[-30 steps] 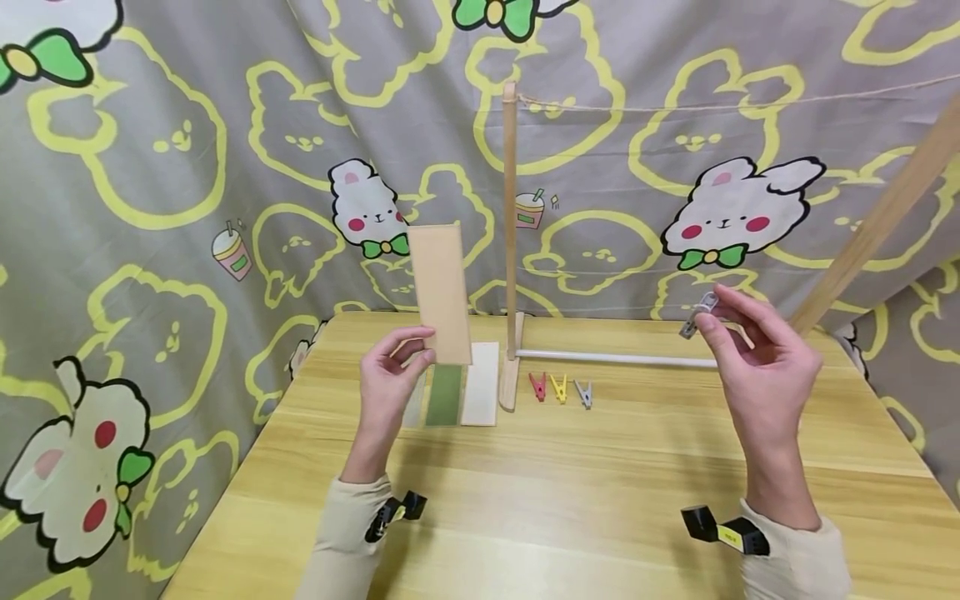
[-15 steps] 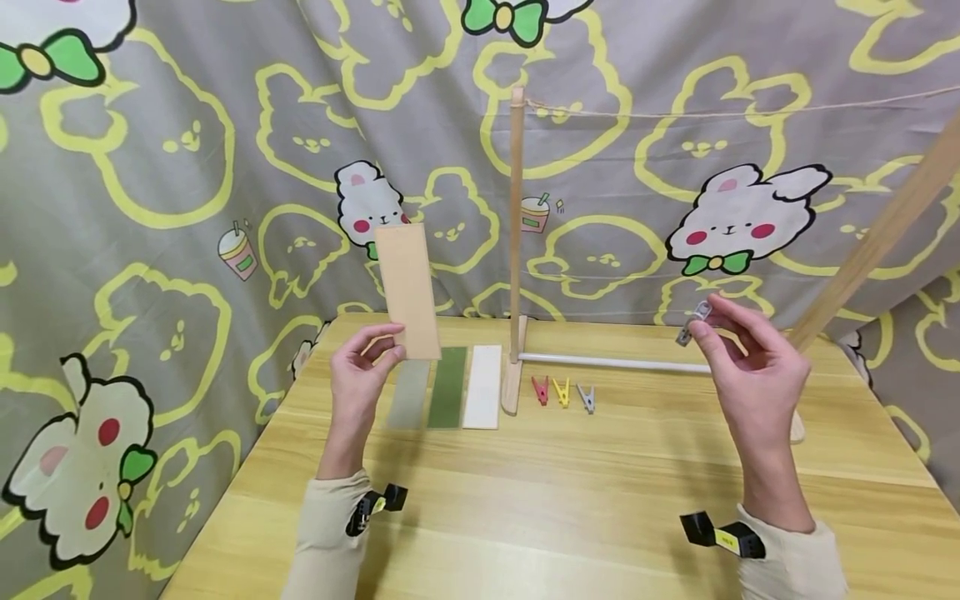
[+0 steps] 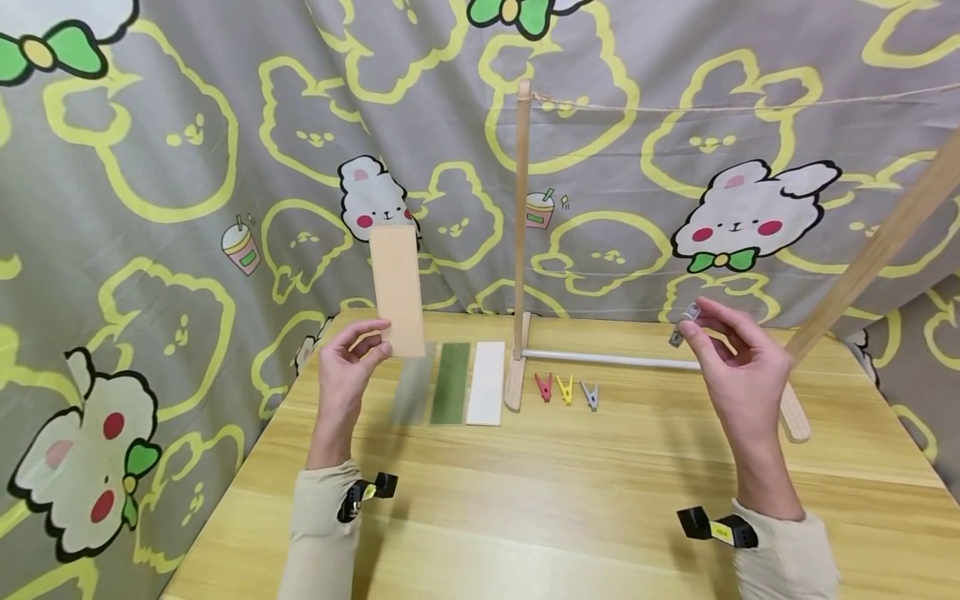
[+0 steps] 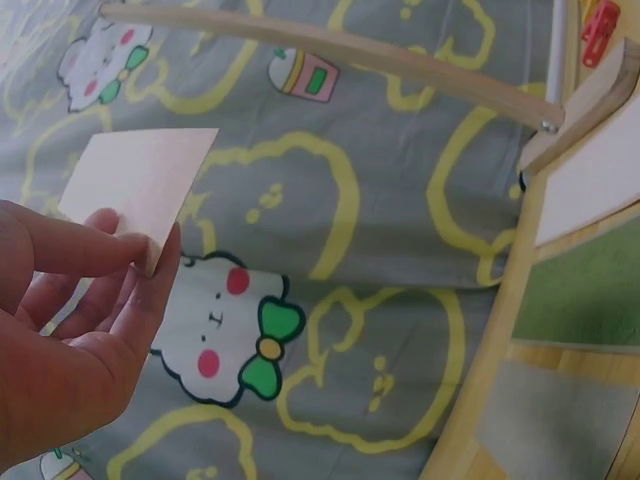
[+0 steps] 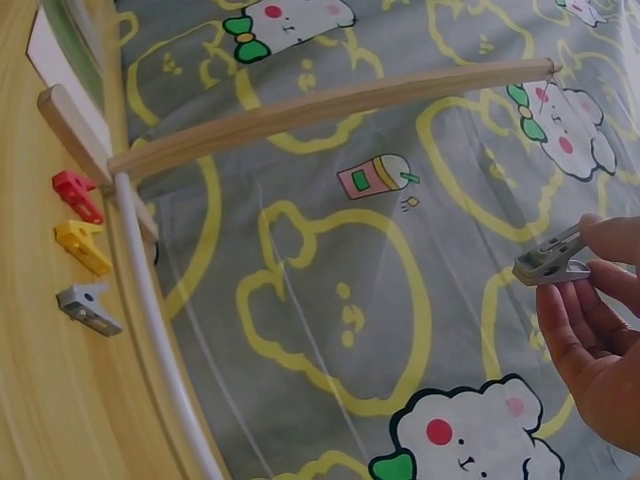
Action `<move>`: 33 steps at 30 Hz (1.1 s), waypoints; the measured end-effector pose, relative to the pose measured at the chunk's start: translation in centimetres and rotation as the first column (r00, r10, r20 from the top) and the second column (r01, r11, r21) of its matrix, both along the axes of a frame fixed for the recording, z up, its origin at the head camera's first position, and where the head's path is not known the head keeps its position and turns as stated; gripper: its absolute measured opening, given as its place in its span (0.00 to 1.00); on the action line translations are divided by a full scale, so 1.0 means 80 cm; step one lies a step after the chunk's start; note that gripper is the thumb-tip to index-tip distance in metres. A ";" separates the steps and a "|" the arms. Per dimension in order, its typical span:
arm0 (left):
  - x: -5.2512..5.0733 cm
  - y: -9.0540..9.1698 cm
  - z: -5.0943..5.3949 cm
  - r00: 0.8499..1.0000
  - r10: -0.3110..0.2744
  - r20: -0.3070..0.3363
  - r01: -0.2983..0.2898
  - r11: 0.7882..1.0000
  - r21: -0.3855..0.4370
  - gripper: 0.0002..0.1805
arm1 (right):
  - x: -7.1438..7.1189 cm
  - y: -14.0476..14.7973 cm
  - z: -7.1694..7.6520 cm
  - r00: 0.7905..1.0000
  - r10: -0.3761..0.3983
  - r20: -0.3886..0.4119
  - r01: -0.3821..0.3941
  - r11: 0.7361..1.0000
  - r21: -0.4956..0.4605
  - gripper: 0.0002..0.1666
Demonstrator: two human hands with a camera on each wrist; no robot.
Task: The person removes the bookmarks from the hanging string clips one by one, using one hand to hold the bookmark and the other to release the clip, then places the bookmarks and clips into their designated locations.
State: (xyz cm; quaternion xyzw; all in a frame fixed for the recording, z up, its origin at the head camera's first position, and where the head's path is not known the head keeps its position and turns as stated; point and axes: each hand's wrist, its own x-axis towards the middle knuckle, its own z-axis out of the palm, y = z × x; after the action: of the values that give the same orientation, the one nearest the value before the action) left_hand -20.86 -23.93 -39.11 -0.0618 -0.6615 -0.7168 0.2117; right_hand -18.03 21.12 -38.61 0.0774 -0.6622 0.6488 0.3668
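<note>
My left hand (image 3: 347, 367) pinches a peach-coloured rectangular card (image 3: 397, 287) near its lower left edge, holding it upright above the table. In the left wrist view the thumb and fingertips grip the same card (image 4: 135, 180) by a corner. Raised at the right, my right hand (image 3: 742, 358) pinches a grey clothespin (image 3: 684, 325) between thumb and fingers. The right wrist view shows this clothespin (image 5: 552, 258) up close. Below the left hand's card lie a grey-green card (image 3: 415, 392), a green card (image 3: 450, 383) and a white card (image 3: 486, 383) in a row.
A wooden frame's left post (image 3: 522, 225) and slanting right post (image 3: 877, 242) carry a string (image 3: 675, 108) across the top and a white rod (image 3: 615, 360) below. A red clothespin (image 3: 543, 387), a yellow one (image 3: 566, 390) and another grey one (image 3: 591, 396) lie on the table (image 3: 555, 500).
My left hand has moved left with the peach card, uncovering the grey-green card. The right hand has shifted slightly left and down, still pinching the grey clothespin. The head view has shifted a little.
</note>
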 end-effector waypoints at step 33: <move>0.001 -0.064 -0.045 0.977 0.053 0.207 -0.012 0.981 -0.195 0.15 | -0.024 0.008 -0.043 0.944 -0.130 0.302 0.072 0.978 0.197 0.19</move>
State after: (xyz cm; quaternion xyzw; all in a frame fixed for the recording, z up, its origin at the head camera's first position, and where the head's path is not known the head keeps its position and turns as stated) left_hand -20.80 -29.02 -42.74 0.0054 -0.7475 -0.6482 0.1452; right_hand -19.94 21.74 -42.06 -0.0276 -0.7719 0.5695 0.2813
